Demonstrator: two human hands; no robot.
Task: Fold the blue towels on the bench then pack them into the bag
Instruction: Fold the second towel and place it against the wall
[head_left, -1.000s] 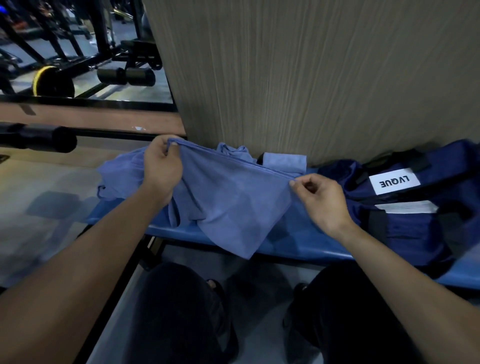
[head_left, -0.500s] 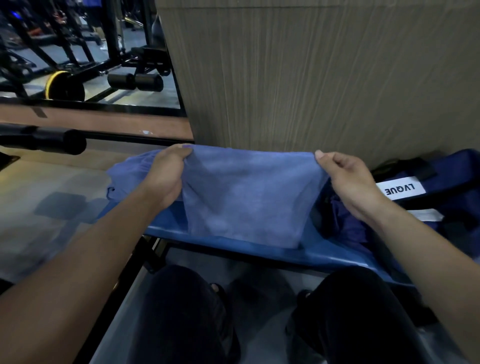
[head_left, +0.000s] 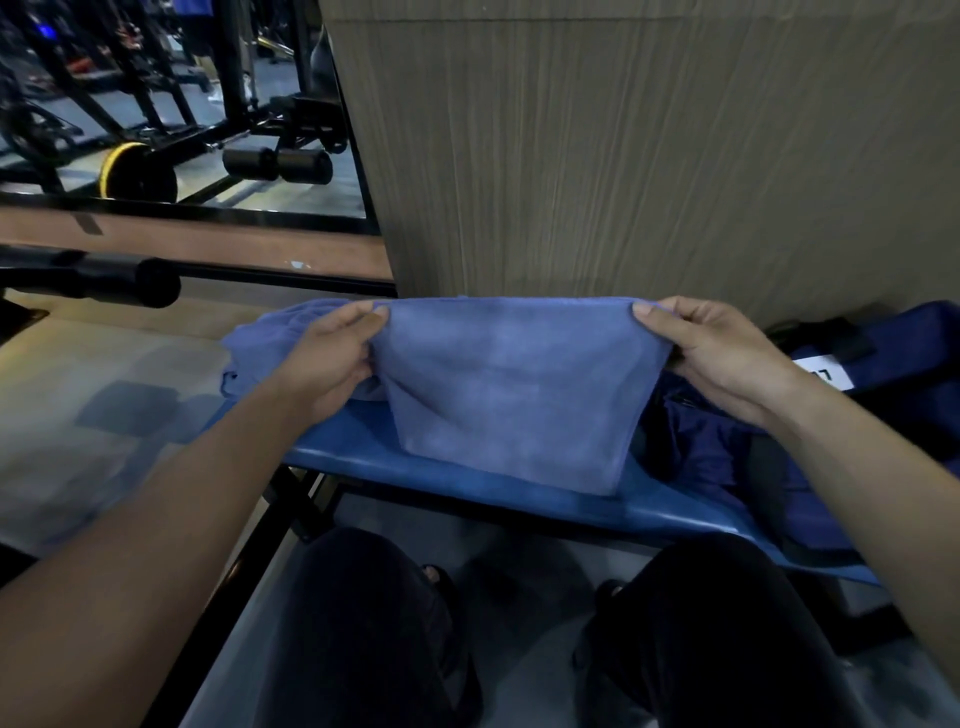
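Observation:
A blue towel (head_left: 509, 395) hangs stretched flat between my two hands above the blue bench (head_left: 467, 483). My left hand (head_left: 332, 358) pinches its upper left corner and my right hand (head_left: 727, 353) grips its upper right corner. The towel's lower edge drapes onto the bench seat. Behind my left hand, more blue towel cloth (head_left: 270, 338) lies crumpled on the bench's left end. The dark navy bag (head_left: 893, 358) with a white label lies on the bench's right end, partly hidden by my right arm.
A ribbed beige wall panel (head_left: 623, 156) rises right behind the bench. Gym machines and a yellow-rimmed weight plate (head_left: 135, 174) stand at the far left, with a black padded bar (head_left: 104, 280) nearer. My dark-trousered legs (head_left: 374, 623) are below the bench.
My hands lifted and spread the towel from a slack drape into a taut flat sheet. My right hand moved right, covering more of the bag's label.

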